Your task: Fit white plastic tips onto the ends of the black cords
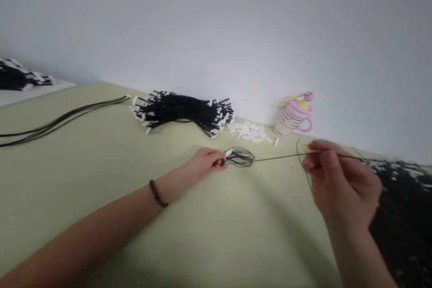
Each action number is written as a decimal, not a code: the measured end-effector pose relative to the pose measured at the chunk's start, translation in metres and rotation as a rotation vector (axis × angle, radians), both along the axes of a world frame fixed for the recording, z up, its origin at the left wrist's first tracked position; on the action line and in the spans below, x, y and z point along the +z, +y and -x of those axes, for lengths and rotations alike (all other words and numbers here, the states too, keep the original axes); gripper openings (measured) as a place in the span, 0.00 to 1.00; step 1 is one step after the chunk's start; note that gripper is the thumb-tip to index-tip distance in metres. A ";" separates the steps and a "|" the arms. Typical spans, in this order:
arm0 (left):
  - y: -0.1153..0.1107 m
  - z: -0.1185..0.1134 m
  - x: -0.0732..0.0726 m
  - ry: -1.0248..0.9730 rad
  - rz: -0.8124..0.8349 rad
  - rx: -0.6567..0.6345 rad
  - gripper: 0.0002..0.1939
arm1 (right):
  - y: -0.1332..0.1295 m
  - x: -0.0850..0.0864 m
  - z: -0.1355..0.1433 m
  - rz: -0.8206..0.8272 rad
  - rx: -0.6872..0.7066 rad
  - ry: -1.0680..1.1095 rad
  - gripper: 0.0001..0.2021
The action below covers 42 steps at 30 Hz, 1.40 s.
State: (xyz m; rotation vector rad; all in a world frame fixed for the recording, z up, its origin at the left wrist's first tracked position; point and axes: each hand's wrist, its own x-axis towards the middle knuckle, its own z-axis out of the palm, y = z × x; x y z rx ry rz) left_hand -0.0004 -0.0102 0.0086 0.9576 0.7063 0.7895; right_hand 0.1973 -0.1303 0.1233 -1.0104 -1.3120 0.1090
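My left hand point(209, 162) pinches one end of a coiled black cord point(241, 157), just above the table. A white tag or connector point(229, 152) shows at the fingertips. From the loops, a single straight strand point(275, 158) runs right to my right hand point(337, 180). There it passes between thumb and fingers, and its far part carries on past the hand to the right. Both hands are closed on the same cord. A dark beaded bracelet point(158, 193) circles my left wrist.
Along the wall lies a large bundle of black cords with white ends point(182, 108). Small white pieces point(251, 131) are scattered beside a pink cup-shaped item point(293, 119). A dark heap of cords point(405, 207) covers the right side; loose cords point(64, 117) stretch across the left.
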 end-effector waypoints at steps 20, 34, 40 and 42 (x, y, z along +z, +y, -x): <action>-0.003 -0.001 0.010 -0.005 -0.007 -0.061 0.10 | 0.036 -0.116 0.039 0.374 0.154 -0.430 0.09; -0.002 -0.001 0.005 -0.005 -0.023 -0.044 0.10 | 0.035 -0.116 0.038 0.407 0.184 -0.394 0.09; -0.002 -0.001 0.005 -0.002 -0.023 -0.040 0.08 | 0.034 -0.114 0.039 0.453 0.225 -0.334 0.09; -0.002 -0.001 0.005 0.001 -0.029 -0.041 0.09 | 0.034 -0.113 0.039 0.479 0.240 -0.294 0.09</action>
